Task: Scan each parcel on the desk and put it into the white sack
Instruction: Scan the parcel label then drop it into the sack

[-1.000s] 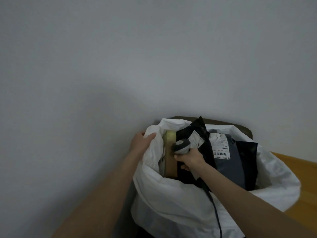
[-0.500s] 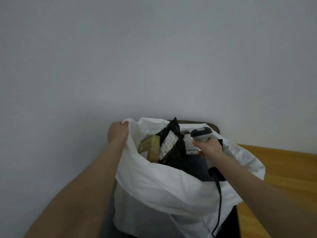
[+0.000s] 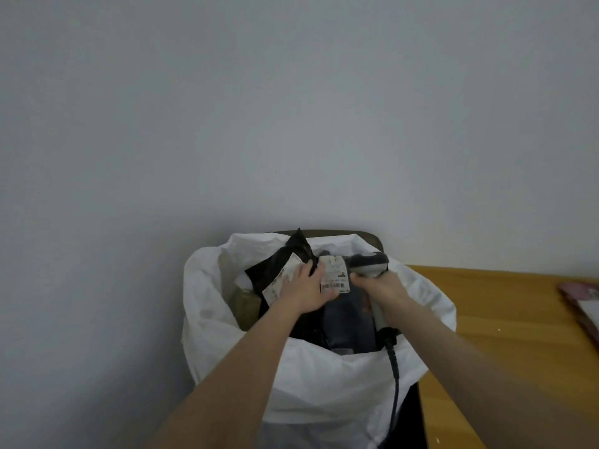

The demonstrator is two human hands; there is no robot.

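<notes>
Hands: left hand, fingers extended, palm pressing flat on black poly parcel inside white sack; right hand wrapped round handle of barcode scanner, held over sack's mouth, cable trailing over sack's near rim.

Sack contents: black poly parcel, upright, centre; grey parcel with white label beside it, right; olive-brown box against left wall.

Right of sack: wooden bench, pink parcel at its far edge, apparently not yet scanned.

Handling, judged: poly parcels light, soft, slippery, crumpling under pressure; take by a folded edge or corner, not the slick face. Box stiff; take by its sides.
</notes>
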